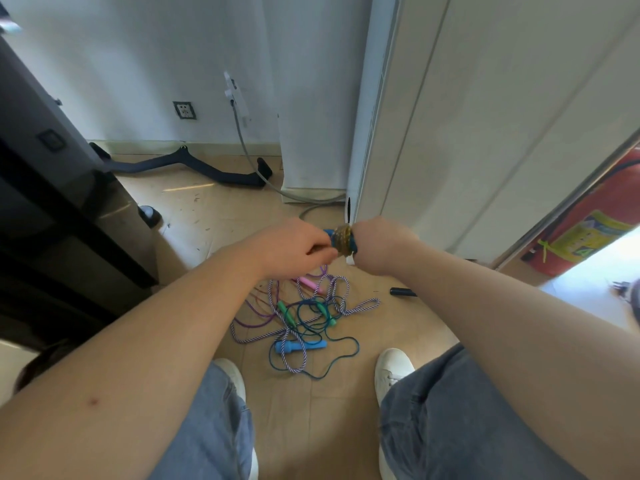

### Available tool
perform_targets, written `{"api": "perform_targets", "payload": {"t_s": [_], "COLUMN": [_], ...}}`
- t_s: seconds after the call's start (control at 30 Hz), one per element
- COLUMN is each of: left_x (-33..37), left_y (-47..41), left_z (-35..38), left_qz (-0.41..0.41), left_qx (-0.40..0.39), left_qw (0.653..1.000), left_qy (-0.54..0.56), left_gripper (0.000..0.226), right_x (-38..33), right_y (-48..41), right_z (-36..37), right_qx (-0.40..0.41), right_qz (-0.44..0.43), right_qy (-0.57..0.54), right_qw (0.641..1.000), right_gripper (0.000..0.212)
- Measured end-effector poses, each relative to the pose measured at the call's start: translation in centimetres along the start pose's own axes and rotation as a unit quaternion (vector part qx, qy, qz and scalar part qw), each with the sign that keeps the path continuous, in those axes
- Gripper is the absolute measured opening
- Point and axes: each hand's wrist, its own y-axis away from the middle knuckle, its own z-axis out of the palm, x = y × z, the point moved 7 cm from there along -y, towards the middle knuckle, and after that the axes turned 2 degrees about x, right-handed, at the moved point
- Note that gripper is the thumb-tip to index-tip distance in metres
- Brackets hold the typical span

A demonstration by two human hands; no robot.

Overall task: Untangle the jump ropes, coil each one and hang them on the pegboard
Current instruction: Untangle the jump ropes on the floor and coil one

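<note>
**A:** In the head view, our right hand is closed round a blue-handled jump rope. Its yellowish cord is wound tight about the plastic handles, and we hold it up between both hands, above the floor.

**B:** Our left hand has its fingers curled and pinches the same rope from the other side. We cannot tell which strand it nips.

**A:** So we judge we are finishing the coil on this one.

**B:** The others lie in a tangled pile of striped, teal and violet ropes on the tan floor, just ahead of our white shoes.

**A:** Next we need the loose end tucked so the winding holds. Then we need the pegboard, which we cannot see here.
</note>
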Motion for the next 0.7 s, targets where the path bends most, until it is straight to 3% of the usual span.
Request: {"api": "perform_targets", "payload": {"t_s": [0.2, 0.3, 0.43, 0.57, 0.7], "left_x": [-0.3, -1.7, -3.6, -4.0, -4.1], "left_y": [0.4, 0.5, 0.8, 1.0, 0.8], "left_z": [-2.1, -1.9, -1.2, -1.0, -0.9], "left_qz": [0.009, -0.042, -0.137, -0.192, -0.226], "left_qx": [0.098, 0.107, 0.099, 0.119, 0.148], "left_qw": [0.995, 0.992, 0.97, 0.906, 0.837], "left_qy": [-0.017, 0.058, 0.172, 0.357, 0.475], "left_gripper": [0.054, 0.06, 0.055, 0.048, 0.019], "right_x": [-3.3, -4.9, -5.0, -3.5, -2.6], "right_y": [1.5, 2.4, 2.2, 1.8, 1.5], "right_z": [0.7, 0.6, -0.6, -2.2, -3.1], "right_qx": [-0.052, -0.069, -0.031, 0.023, 0.071], "right_qz": [-0.163, -0.223, -0.227, -0.177, -0.13], "right_qy": [0.056, 0.018, -0.052, -0.154, -0.251], "right_qw": [0.984, 0.972, 0.972, 0.972, 0.957], "right_gripper": [0.004, 0.006, 0.007, 0.028, 0.018]}}
